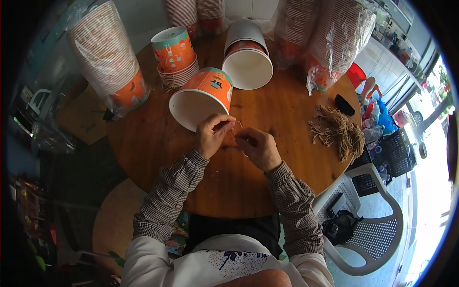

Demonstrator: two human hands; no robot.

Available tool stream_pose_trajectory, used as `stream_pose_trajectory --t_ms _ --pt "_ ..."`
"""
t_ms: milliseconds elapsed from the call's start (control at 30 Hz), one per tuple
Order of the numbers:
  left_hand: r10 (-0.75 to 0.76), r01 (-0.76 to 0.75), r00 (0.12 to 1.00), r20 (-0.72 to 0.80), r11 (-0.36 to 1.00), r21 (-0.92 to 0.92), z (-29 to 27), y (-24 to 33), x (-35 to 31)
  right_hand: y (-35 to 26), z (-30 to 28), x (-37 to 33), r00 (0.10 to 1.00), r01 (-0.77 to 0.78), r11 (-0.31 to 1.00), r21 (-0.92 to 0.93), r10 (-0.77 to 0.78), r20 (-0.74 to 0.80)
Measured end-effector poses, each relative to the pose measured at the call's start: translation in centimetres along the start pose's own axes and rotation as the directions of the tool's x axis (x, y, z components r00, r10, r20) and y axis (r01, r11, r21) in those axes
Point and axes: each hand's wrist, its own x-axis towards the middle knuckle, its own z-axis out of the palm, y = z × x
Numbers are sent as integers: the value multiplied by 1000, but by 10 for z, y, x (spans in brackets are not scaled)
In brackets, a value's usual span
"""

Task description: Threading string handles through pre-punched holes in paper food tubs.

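Both my hands pinch a thin light string over the middle of the round table. My left hand is closed on it, close to the rim of an orange and teal paper bucket. That bucket lies on its side with its white inside facing me. My right hand is closed on the string just to the right, its fingertips partly hidden. Part of the string loops up between the hands, and a bit hangs below my right fingers. Whether it passes through the bucket's rim I cannot tell.
The wooden table holds a bundle of tan strings and a black object at right. Behind are a short bucket stack, tipped white buckets, and plastic-wrapped stacks. A plastic chair stands lower right.
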Motion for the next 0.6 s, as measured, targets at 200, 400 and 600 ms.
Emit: stream_pose_trajectory --t_ms 200,400,600 --pt "245 -262 965 94 924 277 -4 5 6 -1 -1 2 978 143 983 -112 -158 -133" --pt "200 -251 957 211 935 251 3 9 1 6 -8 10 958 167 975 -148 -196 -209" --pt "-155 183 977 148 962 -205 6 0 0 37 -66 18 908 -307 940 151 337 -251"
